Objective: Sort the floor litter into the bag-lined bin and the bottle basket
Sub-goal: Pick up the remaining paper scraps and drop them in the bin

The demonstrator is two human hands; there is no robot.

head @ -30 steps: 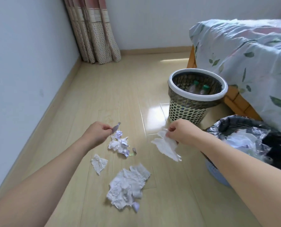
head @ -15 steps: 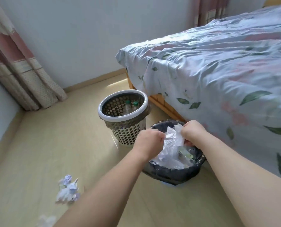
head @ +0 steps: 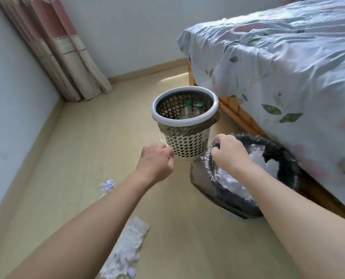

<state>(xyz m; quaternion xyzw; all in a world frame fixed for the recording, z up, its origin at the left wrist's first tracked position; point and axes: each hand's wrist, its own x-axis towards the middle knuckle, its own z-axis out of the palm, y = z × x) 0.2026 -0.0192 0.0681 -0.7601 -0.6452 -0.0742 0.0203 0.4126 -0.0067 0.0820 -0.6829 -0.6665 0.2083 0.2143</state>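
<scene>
A pale wood-laminate floor (head: pixel 111 150) runs to white walls, with a patterned curtain (head: pixel 52 51) hanging in the corner and a bed under a leaf-print cover (head: pixel 278 63) along the right side.

The right hand (head: pixel 229 156) has its grip curled over the near-left rim of the bag-lined bin (head: pixel 238 206), fingers hooked on the black bag's edge. The left hand (head: pixel 157 161) hovers above the floor just in front of the basket's base, its fingers loosely curled (nothing shows between them, though the fingertips face away and the view is blurred).

The bin stands on the floor close against the bed's wooden frame, and white crumpled paper (head: pixel 258 164) lies inside it. Just beside it, further from the camera, stands the perforated bottle basket (head: pixel 184 141) with a white rim; two clear bottles with green caps (head: pixel 193 106) stand upright inside.

Litter remains on the floor to the left: a small crumpled scrap with purple print (head: pixel 107 185) beside the left forearm, and a larger crumpled white sheet (head: pixel 125 250) lower down, partly under that arm.
</scene>
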